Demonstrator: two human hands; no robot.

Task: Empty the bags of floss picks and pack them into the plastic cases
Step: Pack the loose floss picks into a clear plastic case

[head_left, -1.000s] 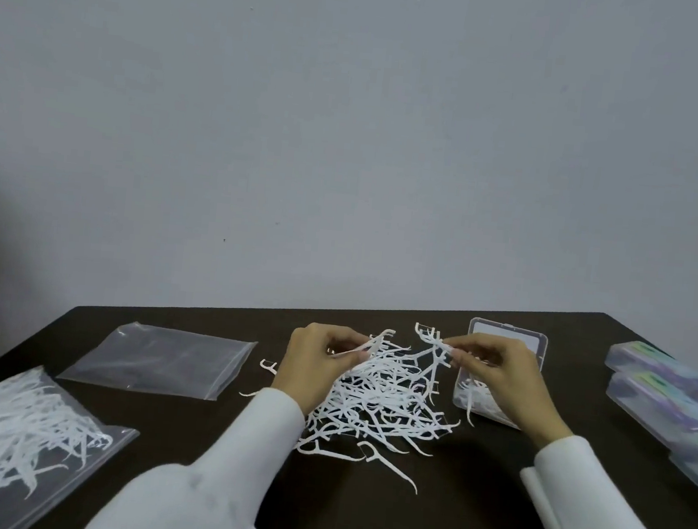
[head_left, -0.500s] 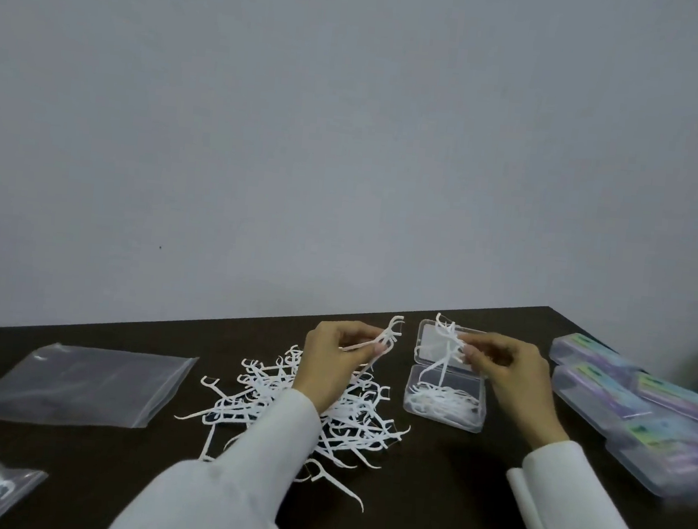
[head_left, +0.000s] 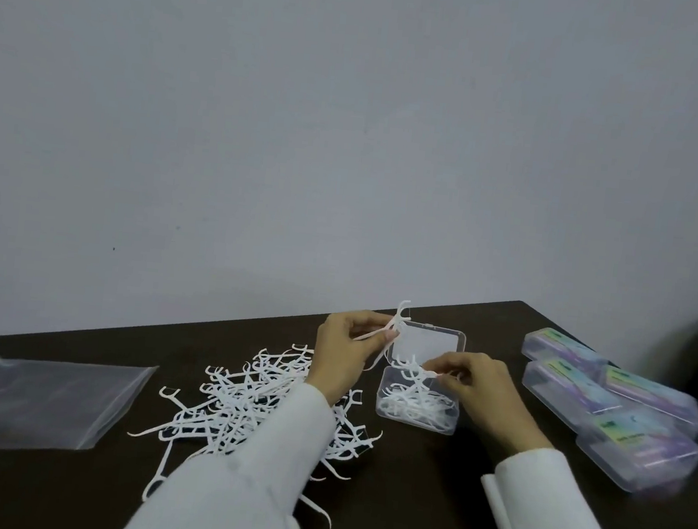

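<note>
Right hand (head_left: 482, 390) now lowered over the open case (head_left: 417, 403), pinching picks (head_left: 411, 370) into it, left hand (head_left: 345, 351) still pinching a raised pick (head_left: 397, 324), pile (head_left: 257, 400) unmoved

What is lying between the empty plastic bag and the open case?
The loose pile of floss picks lies between empty bag and open case, on the table, head view.

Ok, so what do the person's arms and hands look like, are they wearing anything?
Both arms are in long white sleeves that end at the wrists. The left hand and right hand are bare: no gloves, and no rings, watch or markings that I can see.
</note>
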